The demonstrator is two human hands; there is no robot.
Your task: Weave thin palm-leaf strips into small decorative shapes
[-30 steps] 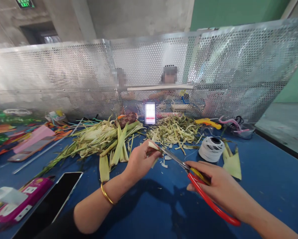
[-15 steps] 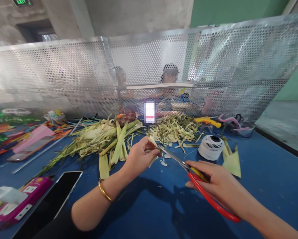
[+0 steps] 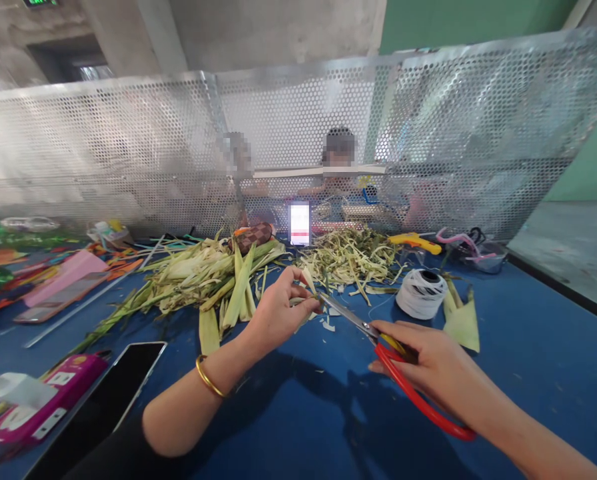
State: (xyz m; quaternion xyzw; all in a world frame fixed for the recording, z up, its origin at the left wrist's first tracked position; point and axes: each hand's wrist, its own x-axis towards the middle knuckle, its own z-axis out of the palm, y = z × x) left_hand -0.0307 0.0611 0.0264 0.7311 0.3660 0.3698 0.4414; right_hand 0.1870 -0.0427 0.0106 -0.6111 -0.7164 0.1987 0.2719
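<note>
My left hand pinches a small pale leaf piece above the blue table; a gold bangle circles that wrist. My right hand grips red-handled scissors, whose metal blades point up-left and meet the leaf piece at my left fingertips. Small trimmed scraps lie on the table just under the blades. A pile of long green and yellow leaves lies behind my left hand.
A heap of shredded leaf strips and a spool of white string lie beyond the scissors, with folded leaf pieces to the right. Phones and a pink case lie at left. Behind a perforated metal screen sit other people.
Both hands have drifted slightly up and away from me with the leaf piece and scissors; the blades stay at the leaf. Nothing else has moved.
</note>
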